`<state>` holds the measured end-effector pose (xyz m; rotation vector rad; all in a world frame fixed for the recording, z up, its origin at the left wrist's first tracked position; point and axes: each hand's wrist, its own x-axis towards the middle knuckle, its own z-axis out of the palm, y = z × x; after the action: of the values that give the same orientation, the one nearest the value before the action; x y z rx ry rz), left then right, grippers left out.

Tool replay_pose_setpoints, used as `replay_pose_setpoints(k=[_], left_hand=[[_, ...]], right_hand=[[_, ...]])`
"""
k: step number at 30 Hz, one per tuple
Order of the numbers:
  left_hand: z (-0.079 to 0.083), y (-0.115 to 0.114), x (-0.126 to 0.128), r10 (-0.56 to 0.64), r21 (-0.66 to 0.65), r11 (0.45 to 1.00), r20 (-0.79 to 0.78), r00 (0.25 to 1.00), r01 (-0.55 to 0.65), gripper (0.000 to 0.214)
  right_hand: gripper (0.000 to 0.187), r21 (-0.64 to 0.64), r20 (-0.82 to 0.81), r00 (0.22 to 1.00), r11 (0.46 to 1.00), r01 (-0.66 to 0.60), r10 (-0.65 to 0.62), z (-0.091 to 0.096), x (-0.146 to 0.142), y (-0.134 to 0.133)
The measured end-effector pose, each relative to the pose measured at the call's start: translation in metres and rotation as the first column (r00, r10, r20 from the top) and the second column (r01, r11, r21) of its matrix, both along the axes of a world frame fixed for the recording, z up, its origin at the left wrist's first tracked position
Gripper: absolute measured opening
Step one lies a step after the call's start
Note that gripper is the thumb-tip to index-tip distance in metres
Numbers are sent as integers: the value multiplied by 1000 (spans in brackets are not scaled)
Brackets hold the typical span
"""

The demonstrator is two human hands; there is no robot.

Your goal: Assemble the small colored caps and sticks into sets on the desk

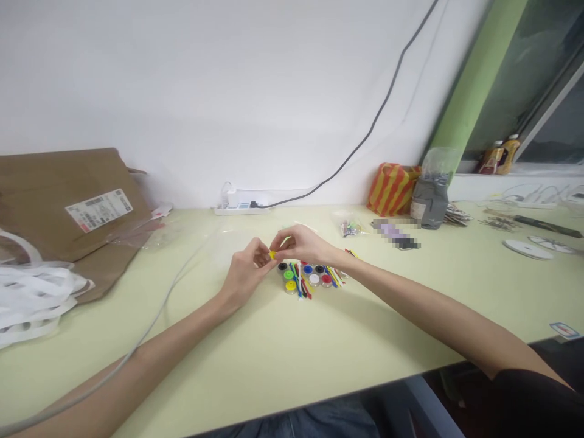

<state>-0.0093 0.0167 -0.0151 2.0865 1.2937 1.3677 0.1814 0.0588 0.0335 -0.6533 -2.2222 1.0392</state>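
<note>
My left hand (246, 275) and my right hand (301, 244) meet just above the table, fingertips closed. Between them shows a small yellow piece (272, 255), too small to name exactly; both hands pinch at it. Just to the right and below lie several small round clear pots with coloured caps, among them a green-capped pot (289, 275), a yellow-capped pot (291, 286), a white-capped pot (314, 279) and a red-capped pot (326, 280). Thin coloured plastic strips (302, 285) lie in bunches between and beside the pots. My right wrist partly hides the group.
A brown cardboard package (59, 182) and white strapping (36, 298) occupy the left. A grey cable (168, 292) crosses my left forearm. A power strip (241, 210) stands by the wall. Right are a small bag of bits (350, 228), a striped bag (392, 188) and discs (528, 249).
</note>
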Motion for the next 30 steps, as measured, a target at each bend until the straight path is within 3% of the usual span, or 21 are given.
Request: replay_pose_setpoints(k=[6,9,12,15,18,25,30], left_hand=[[3,-4,6,-146,29,989,69,987,144,44],[1,-5,8,-81,79,993,-105,991,90,35],[-3,-4,5,1,156,987,-297,955,48,27],[-7,-1,2,22,224,972,-388,922,71,32],[-7,1,1,39,264,961,-439,898,87,34],[-5,4,0,50,292,949,-503,863,115,34],[-5,5,0,43,274,954,-534,844,125,33]], right_hand=[[11,14,-87,989,993,118,-116,10,12,2],[15,63,-92,968,969,237,-231,27,45,5],[20,100,15,939,935,341,-344,39,95,5],[25,22,232,935,962,271,-268,39,143,4],[29,-60,402,897,972,228,-185,32,172,0],[29,-167,595,803,971,171,-39,21,173,-5],[24,-146,616,786,973,177,-50,16,169,-7]])
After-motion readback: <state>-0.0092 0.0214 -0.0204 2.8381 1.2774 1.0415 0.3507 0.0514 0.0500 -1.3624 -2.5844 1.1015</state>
